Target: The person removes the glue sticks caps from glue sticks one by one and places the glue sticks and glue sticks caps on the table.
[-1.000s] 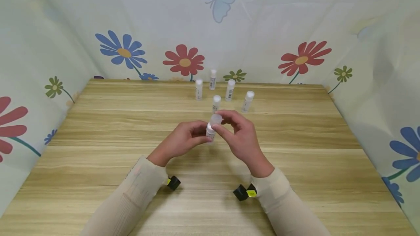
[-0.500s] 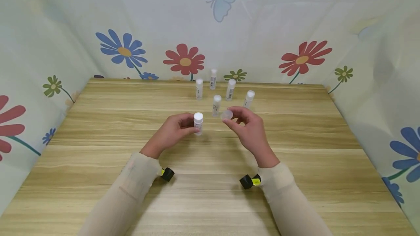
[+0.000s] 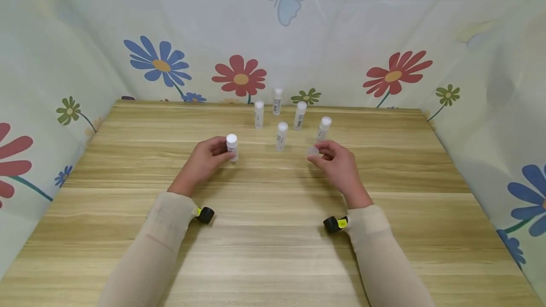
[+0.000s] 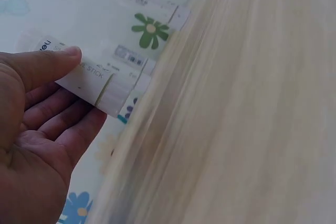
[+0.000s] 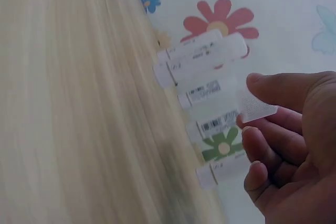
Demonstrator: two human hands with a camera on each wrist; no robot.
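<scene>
In the head view my left hand (image 3: 202, 160) grips a white glue stick (image 3: 232, 148) upright, thumb on the near side and fingers behind it. Its cap is off, and the white top faces up. Part of the printed label, with the word "STICK", shows beside the thumb on the glue stick (image 4: 86, 80) in the left wrist view. To the right, my right hand (image 3: 339, 167) pinches a translucent ridged cap (image 3: 313, 151) between thumb and forefinger. The right wrist view shows the cap (image 5: 256, 107) close up, with the other fingers curled loosely below it.
Several capped glue sticks stand upright toward the back: a front one (image 3: 282, 136), a left one (image 3: 259, 114), a rear one (image 3: 277, 102), and two at right, the nearer one (image 3: 323, 129) just behind my right hand. A flowered cloth (image 3: 341, 37) surrounds the wooden table (image 3: 264, 250).
The hands were together at the glue stick's top. The cap has come away, the left hand moving left with the stick and the right hand moving right with the cap.
</scene>
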